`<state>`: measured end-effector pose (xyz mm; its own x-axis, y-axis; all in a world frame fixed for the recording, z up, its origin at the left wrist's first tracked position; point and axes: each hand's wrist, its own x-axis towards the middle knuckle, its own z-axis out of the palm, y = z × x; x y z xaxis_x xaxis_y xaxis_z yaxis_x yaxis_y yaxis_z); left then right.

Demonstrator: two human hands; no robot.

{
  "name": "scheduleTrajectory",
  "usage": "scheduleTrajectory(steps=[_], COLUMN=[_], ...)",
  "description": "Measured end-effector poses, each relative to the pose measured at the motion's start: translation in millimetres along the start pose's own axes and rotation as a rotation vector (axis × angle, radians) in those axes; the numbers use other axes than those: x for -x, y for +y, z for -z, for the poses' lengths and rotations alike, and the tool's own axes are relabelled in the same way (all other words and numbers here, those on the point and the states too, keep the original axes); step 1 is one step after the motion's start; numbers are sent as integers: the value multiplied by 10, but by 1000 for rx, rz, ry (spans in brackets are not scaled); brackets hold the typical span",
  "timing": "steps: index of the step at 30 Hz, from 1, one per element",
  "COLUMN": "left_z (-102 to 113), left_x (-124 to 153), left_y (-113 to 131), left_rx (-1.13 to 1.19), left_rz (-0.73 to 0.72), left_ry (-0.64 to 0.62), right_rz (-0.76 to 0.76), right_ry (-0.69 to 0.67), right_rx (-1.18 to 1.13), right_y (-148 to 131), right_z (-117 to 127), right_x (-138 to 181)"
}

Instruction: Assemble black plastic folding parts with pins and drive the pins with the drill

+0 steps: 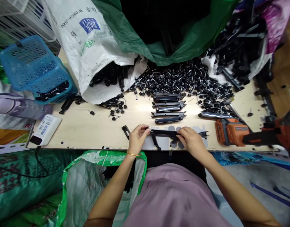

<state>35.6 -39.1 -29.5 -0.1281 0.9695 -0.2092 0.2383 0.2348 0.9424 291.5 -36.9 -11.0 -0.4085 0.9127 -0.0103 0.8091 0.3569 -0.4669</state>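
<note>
My left hand pinches the left end of a long black plastic part. A small bright spot shows at those fingertips, too small to name. My right hand is closed on the same part nearer its right end. Beneath it lies a grey patched sheet at the bench's front edge. A short black arm points down from under the part, and a loose slotted black piece rests left of my left hand. Beyond my hands, several similar black plastic parts lie in a row.
Black-headed screws are heaped behind the row. An orange cordless drill lies at the right. Around the bench are a white sack, a green sack, a blue basket, a purple bottle and a white box.
</note>
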Motion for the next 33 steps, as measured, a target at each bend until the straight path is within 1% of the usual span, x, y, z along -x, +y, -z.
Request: scheduleTrajectory(steps=[2,4,6,7,9,11,13,14,15,16,18,20,22,24,25,26,28,31,33], left_z=[5,-4,-14,-15,-5,15,36,43,48,46,14,-74,-215,-360,-411,-436,-414,-319,-326], left_x=[29,61,74,68,35,-10,-44,-52,-49,-34,42,176,336,464,501,519,508,453,433], left_y=[17,51,81,90,101,107,113,116,118,116,97,50,-14,-70,-89,-99,-102,-75,-54], left_rx=[-141,-308,-441,-482,-516,-520,-504,-487,-467,-455,-480,-545,-603,-695,-764,-832,-929,-965,-953], left_rz=[-103,-239,-353,-385,-405,-408,-423,-430,-433,-429,-385,-261,-74,88,138,163,160,110,120], left_ry=[15,23,-5,-29,-78,-109,-142,-152,-156,-154,-114,-77,-117,-169,-159,-149,-151,-238,-233], right_rz=[-27,-34,-25,-16,2,13,33,64,116,189,355,448,454,440,440,444,448,453,459], right_ry=[6,37,67,73,70,107,200,234,240,214,99,-12,-61,-51,-34,-16,3,7,2], right_rx=[13,16,-29,-75,-183,-216,-188,-174,-164,-155,-119,-69,-28,24,58,89,130,152,167], right_y=[-11,7,66,108,190,213,126,42,-58,-163,-338,-415,-393,-325,-292,-266,-239,-243,-256], right_z=[-49,-116,-176,-197,-214,-200,-177,-172,-178,-197,-276,-396,-526,-633,-672,-700,-729,-729,-722], right_x=[-27,-36,-22,-8,29,62,59,34,-9,-68,-211,-341,-412,-420,-408,-394,-370,-366,-376])
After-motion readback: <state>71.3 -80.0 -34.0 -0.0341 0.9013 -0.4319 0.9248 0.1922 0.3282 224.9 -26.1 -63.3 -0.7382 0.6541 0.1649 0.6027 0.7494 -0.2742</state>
